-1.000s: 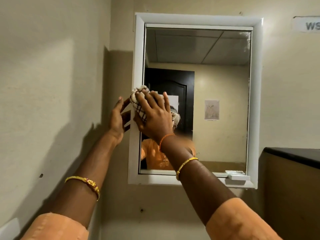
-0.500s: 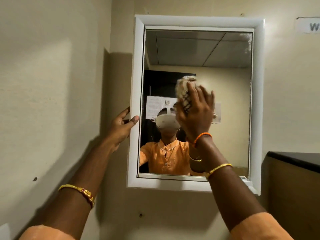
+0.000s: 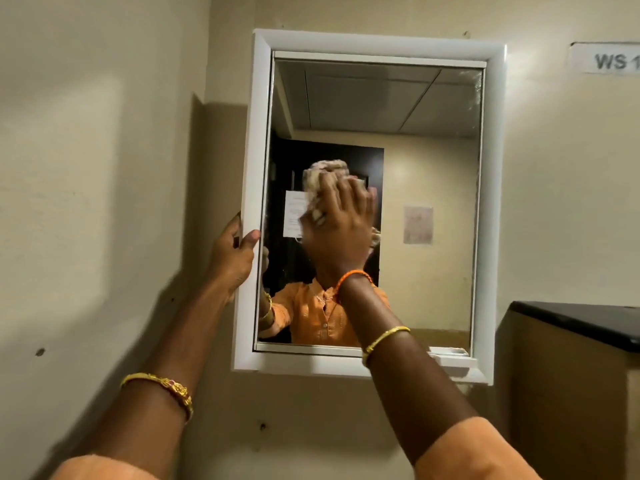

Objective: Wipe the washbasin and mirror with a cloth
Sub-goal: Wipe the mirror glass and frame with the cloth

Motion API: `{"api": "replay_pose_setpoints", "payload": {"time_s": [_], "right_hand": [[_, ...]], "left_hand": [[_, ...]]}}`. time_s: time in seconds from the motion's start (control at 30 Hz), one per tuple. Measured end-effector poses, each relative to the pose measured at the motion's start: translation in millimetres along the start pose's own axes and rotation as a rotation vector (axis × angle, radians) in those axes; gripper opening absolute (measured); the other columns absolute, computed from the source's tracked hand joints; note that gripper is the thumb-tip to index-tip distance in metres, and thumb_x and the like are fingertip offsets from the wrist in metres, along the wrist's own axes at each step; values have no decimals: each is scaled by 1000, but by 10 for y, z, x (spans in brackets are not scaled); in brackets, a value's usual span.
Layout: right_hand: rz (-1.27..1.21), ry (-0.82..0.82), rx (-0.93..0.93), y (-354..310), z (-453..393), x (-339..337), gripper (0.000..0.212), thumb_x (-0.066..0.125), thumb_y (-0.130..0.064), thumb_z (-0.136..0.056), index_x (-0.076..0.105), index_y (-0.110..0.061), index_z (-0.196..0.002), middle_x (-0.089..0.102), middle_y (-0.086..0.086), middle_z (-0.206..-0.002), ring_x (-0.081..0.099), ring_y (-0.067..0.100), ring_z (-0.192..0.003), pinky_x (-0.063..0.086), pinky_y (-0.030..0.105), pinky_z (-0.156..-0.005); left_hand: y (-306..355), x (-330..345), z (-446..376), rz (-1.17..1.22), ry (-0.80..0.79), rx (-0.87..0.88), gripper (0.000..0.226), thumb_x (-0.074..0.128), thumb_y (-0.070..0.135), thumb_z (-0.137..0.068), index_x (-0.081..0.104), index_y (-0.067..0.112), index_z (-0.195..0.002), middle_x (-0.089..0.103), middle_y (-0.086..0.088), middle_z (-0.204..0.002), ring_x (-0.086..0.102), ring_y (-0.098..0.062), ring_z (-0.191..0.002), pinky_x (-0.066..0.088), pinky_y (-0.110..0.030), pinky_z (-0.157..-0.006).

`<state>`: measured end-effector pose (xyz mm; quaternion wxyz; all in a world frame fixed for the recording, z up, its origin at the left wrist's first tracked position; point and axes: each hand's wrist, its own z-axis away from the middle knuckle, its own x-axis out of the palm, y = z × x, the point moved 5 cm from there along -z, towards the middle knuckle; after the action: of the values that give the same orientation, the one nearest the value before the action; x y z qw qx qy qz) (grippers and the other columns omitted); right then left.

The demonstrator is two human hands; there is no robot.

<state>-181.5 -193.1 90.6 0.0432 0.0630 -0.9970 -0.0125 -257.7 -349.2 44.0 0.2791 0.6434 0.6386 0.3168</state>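
Note:
A white-framed mirror (image 3: 433, 140) hangs on the beige wall in front of me. My right hand (image 3: 337, 233) presses a bunched checked cloth (image 3: 320, 176) flat against the glass, left of its middle. The cloth shows above and left of my fingers; the rest is hidden under the palm. My left hand (image 3: 233, 258) grips the mirror's left frame edge, thumb on the front. The washbasin is out of view.
A dark-topped brown cabinet (image 3: 581, 327) stands at the lower right, close to the mirror's corner. A small white ledge (image 3: 450, 353) sits on the frame's bottom right. A "WS" label (image 3: 609, 60) is stuck on the wall at upper right.
My right hand swept the cloth from the mirror's left edge to the middle, then back a little to the left. My left hand stayed on the left frame.

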Motion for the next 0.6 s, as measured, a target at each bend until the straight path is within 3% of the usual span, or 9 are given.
{"api": "replay_pose_setpoints", "payload": {"time_s": [0.07, 0.13, 0.27, 0.33, 0.47, 0.53, 0.6], "right_hand": [[6, -73, -124, -111, 25, 67, 64, 59, -42, -79, 46, -20, -137, 49, 7, -141, 32, 29, -137, 8, 44, -118], [15, -96, -179, -46, 1, 33, 63, 59, -41, -80, 47, -18, -137, 48, 7, -142, 30, 30, -140, 8, 46, -118], [53, -25, -120, 355, -54, -189, 60, 52, -43, -81, 48, -17, -134, 53, 8, -137, 35, 31, -137, 19, 51, -116], [68, 18, -41, 602, -85, -315, 59, 54, -42, -82, 46, -17, -135, 54, 8, -137, 35, 30, -137, 17, 49, -117], [78, 64, 76, 985, -161, -589, 61, 52, -43, -83, 46, -15, -137, 52, 9, -138, 32, 28, -139, 17, 50, -117], [77, 100, 155, 1184, -212, -755, 64, 51, -42, -80, 46, -14, -137, 50, 11, -140, 32, 30, -139, 16, 50, -117], [105, 131, 222, 1379, -238, -912, 65, 54, -38, -78, 45, -15, -137, 48, 10, -142, 30, 30, -140, 15, 50, -118]], "left_hand": [[-3, 21, 15, -12, 20, 18, 46, 45, 22, -98, 35, 24, -143, 64, 5, -101, 63, -9, -82, 53, -15, -57], [-13, 16, 30, -2, 34, 8, 46, 44, 23, -99, 34, 25, -144, 65, 1, -87, 63, -9, -66, 50, -17, -42], [19, 34, 81, -62, 76, 55, 47, 43, 21, -99, 34, 18, -145, 62, 6, -99, 60, -2, -57, 42, -5, -38], [23, 36, 101, -62, 96, 62, 48, 43, 22, -99, 32, 19, -146, 61, 4, -105, 59, -3, -60, 44, -8, -39], [39, 39, 128, -44, 84, 41, 48, 43, 21, -99, 32, 22, -146, 55, 10, -78, 60, -3, -48, 46, -11, -36], [40, 35, 137, -35, 86, 45, 48, 43, 20, -99, 31, 23, -146, 56, 9, -78, 58, 4, -43, 46, -13, -37], [21, 40, 146, -42, 106, 66, 47, 42, 22, -99, 32, 24, -145, 63, 2, -89, 61, -3, -50, 46, -11, -38]]}}
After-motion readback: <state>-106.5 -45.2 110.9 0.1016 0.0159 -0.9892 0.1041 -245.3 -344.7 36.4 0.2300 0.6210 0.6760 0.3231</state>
